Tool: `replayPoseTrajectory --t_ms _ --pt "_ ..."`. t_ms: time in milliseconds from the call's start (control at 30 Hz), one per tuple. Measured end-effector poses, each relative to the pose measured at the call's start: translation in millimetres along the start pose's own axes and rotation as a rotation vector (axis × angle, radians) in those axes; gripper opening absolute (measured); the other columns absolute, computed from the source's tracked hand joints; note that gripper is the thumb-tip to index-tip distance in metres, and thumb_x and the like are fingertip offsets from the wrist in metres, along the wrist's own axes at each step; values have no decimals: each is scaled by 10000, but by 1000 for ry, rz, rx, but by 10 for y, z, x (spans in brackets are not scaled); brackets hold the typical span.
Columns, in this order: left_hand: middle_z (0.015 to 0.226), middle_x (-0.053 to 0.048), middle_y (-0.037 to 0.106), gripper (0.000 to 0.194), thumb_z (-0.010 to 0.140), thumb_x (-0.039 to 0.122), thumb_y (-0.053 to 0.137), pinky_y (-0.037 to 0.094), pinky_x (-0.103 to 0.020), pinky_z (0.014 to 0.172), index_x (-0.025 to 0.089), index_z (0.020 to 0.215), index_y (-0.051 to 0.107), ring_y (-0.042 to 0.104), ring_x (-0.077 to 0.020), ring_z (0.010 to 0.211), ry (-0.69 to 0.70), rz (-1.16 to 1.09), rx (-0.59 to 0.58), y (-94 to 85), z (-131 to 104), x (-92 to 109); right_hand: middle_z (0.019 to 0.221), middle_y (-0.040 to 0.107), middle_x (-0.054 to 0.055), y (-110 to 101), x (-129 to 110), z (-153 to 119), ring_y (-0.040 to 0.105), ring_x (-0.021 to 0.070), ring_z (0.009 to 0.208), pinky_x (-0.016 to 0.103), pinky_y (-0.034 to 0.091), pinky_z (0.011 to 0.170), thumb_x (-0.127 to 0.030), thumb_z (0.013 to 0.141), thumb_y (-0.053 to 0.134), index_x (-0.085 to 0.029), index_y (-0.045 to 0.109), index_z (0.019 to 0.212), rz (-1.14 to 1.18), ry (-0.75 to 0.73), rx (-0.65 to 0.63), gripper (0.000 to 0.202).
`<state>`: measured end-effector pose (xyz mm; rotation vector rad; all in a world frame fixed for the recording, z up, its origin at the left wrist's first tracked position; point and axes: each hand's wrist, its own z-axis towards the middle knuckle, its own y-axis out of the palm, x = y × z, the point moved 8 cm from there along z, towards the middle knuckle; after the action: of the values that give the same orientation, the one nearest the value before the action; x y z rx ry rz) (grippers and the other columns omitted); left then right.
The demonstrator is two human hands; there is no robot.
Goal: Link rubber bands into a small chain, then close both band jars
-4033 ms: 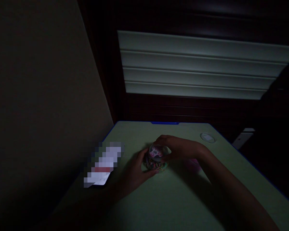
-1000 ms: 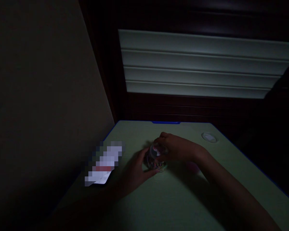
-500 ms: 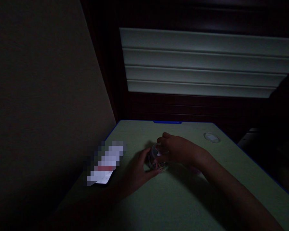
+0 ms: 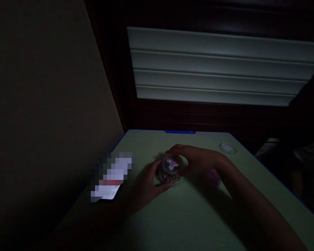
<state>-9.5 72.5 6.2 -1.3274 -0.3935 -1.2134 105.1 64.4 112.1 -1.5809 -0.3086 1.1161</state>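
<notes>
A small clear round jar [image 4: 167, 178] stands on the table, filled with small multicoloured pieces too dim to name. On top sits its lid [image 4: 172, 164], with a pink and white picture. My left hand [image 4: 150, 184] curves around the jar's left side, thumb at the front and fingers behind. From the right, my right hand [image 4: 192, 158] spans the lid, fingers at its far edge and thumb at its near edge. A pink object [image 4: 211, 177] lies beside my right wrist, partly hidden by the forearm.
The pale green table [image 4: 188, 219] has a blue edge. A phone-like device [image 4: 112, 177], partly pixelated, lies at the left. A clear round lid-like disc [image 4: 227, 148] rests at the back right. A wall and a dark slatted panel [image 4: 211, 73] stand beyond.
My right hand's fingers have spread from a bunched grip to span the lid, so its picture shows more fully. More of the pink object shows. The left hand stays on the jar.
</notes>
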Motion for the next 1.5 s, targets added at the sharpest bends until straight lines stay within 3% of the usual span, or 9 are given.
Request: replayPoseTrajectory --t_ms 133,500,933,1500 --pt "1287 -95 470 713 681 368 708 403 -424 968 257 1282 341 483 -249 1160 -5 -3 -3 1 -3 -3 1079 546 109 43 -5 43 528 184 936 301 418 808 -154 690 632 -123 589 1012 -30 -10 -4 326" --pt "1275 -112 478 701 679 362 708 410 -438 957 238 1273 357 486 -261 1155 -4 -4 20 7 -5 -5 918 542 75 49 35 59 529 163 767 269 406 689 -306 686 648 -131 592 993 -196 117 22 358" --pt "1280 -102 476 674 702 313 689 391 -436 972 244 1281 352 470 -254 1170 -1 17 -1 2 -7 16 913 571 79 42 37 51 543 168 774 266 403 704 -382 709 621 -136 595 1005 -252 131 73 386" --pt "1349 -107 411 745 707 325 682 394 -436 981 262 1335 288 423 -265 1219 37 10 -10 1 -19 -19 986 573 99 58 22 34 564 184 841 278 423 721 -427 728 627 -148 573 1077 -215 149 17 451"
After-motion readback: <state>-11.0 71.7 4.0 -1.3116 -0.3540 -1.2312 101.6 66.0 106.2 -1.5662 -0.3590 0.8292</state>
